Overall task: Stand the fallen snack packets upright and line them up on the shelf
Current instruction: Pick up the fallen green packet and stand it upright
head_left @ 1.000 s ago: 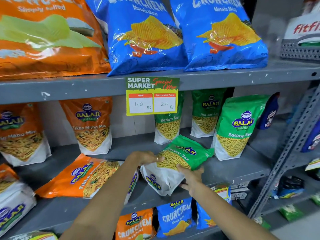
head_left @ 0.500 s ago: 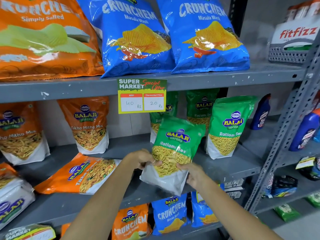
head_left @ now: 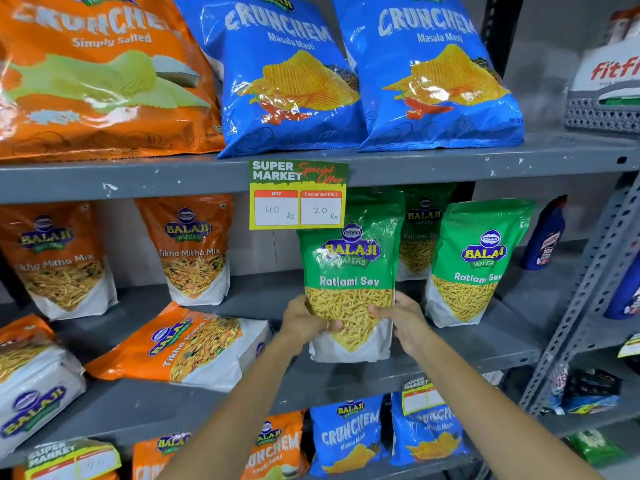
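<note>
Near the middle of the frame a green snack packet (head_left: 349,282) stands upright on the grey middle shelf (head_left: 485,344), its white base on the shelf. The left hand (head_left: 304,322) and the right hand (head_left: 403,317) press its lower sides between them, fingers wrapped onto the front. To its right stands another green packet (head_left: 474,261). At lower left an orange packet (head_left: 183,348) lies flat on the same shelf.

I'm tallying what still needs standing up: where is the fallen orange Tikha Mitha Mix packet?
The fallen Tikha Mitha Mix packet lies flat on the middle shelf, left of the left hand, in front of an upright orange packet.
</note>
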